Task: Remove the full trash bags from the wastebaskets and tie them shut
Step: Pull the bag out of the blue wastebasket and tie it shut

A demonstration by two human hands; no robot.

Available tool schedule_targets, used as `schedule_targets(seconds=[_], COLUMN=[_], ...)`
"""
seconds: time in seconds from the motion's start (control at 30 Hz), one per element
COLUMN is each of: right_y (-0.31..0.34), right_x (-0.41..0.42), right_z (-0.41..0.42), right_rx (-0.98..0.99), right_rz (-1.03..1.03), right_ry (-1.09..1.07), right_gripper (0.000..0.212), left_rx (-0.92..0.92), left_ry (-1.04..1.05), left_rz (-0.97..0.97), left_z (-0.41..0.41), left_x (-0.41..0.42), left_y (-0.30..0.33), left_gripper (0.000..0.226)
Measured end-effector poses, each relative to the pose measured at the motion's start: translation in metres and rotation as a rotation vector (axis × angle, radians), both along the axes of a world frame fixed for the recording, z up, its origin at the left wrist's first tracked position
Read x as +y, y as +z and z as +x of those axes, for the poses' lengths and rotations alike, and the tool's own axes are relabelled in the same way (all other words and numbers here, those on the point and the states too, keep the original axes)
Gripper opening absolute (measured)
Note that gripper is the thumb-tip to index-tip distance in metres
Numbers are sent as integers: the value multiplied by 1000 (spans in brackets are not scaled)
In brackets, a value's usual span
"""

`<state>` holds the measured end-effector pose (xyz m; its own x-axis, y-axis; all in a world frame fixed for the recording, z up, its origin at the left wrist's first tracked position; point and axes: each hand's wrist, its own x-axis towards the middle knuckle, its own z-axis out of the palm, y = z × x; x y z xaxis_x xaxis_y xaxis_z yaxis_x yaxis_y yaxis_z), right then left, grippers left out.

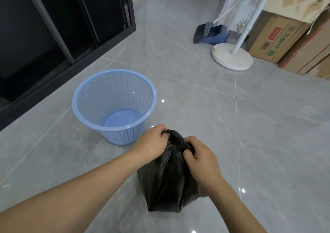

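A full black trash bag (166,184) stands on the grey tiled floor in front of me, its top gathered into a bunch. My left hand (151,143) grips the bunched plastic on the left side of the neck. My right hand (200,159) pinches the plastic on the right side of the neck. A light blue mesh wastebasket (84,111) stands upright just behind and left of the bag, with no liner inside it and its bottom showing.
A dark sliding door frame (67,41) runs along the left. At the back right stand a white pole on a round base (232,59), a blue dustpan with broom (210,34), and stacked cardboard boxes (275,40).
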<state>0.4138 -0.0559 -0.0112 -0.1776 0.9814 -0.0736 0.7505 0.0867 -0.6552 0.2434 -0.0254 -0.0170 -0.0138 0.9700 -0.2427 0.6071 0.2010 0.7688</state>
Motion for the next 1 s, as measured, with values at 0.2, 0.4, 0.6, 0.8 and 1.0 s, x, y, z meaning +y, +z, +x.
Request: schedule_targets(seconds=[0.2, 0.4, 0.6, 0.8, 1.0], right_y=[1, 6, 10, 17, 35], right_x=[-5, -5, -4, 6, 17], right_z=[4, 4, 7, 16, 19], right_rx=[147, -64, -175, 14, 202], right_rz=[-31, 153, 229, -31, -398], right_ry=[92, 150, 96, 11, 52], right_gripper=[51, 47, 19, 2, 11], left_rx=[-187, -350, -349, -211, 69], left_ry=[79, 121, 112, -141, -284], left_rz=[14, -110, -205, -212, -8], left_z=[2, 13, 15, -1, 5], left_x=[8, 9, 9, -17, -31], left_y=[1, 2, 10, 11, -8], left_gripper=[19, 19, 12, 44, 24])
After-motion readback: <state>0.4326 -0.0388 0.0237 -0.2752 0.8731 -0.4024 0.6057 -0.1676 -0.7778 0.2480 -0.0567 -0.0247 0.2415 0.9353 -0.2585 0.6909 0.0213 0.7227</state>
